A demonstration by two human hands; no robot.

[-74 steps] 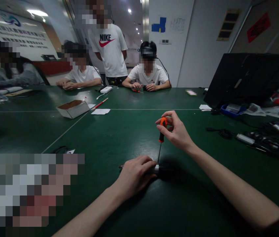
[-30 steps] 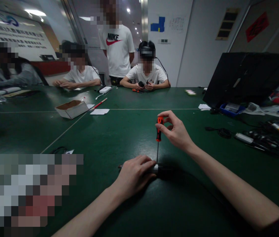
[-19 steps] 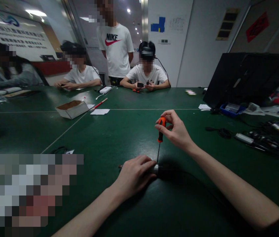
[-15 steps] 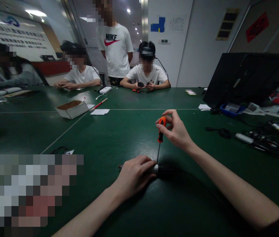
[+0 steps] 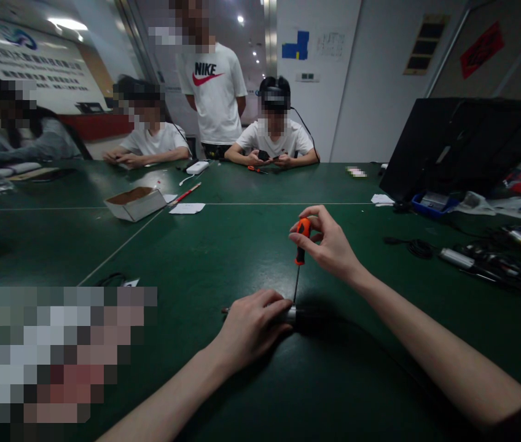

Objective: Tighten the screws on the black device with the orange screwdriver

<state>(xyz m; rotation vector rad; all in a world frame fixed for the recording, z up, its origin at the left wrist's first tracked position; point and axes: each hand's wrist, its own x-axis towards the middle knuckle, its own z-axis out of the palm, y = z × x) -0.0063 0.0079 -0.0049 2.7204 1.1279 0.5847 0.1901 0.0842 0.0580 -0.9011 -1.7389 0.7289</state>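
My right hand (image 5: 327,242) grips the orange-and-black handle of a screwdriver (image 5: 303,228) between thumb and fingers. The screwdriver stands almost upright, its thin shaft running down to a silver cylindrical tool (image 5: 292,315) lying on the table. Whether the tip sits in a screw is too small to make out. Wrapped over the silver body, my left hand (image 5: 255,319) presses the tool against the tabletop and hides most of it. A narrow metal end pokes out left of this hand; to the right, the tool's black end and a dark cable fade into shadow.
On the green table (image 5: 223,245) stand a white open box (image 5: 135,205), a red stick (image 5: 187,194) and paper (image 5: 187,209). At right are a black monitor (image 5: 467,147), a blue tray (image 5: 433,204) and corded tools (image 5: 458,258). Several people are across the table.
My right fingers have shifted slightly on the screwdriver handle; my left hand stays in place. Across the table, a seated person's hands have moved a little, and the standing person has shifted slightly left.
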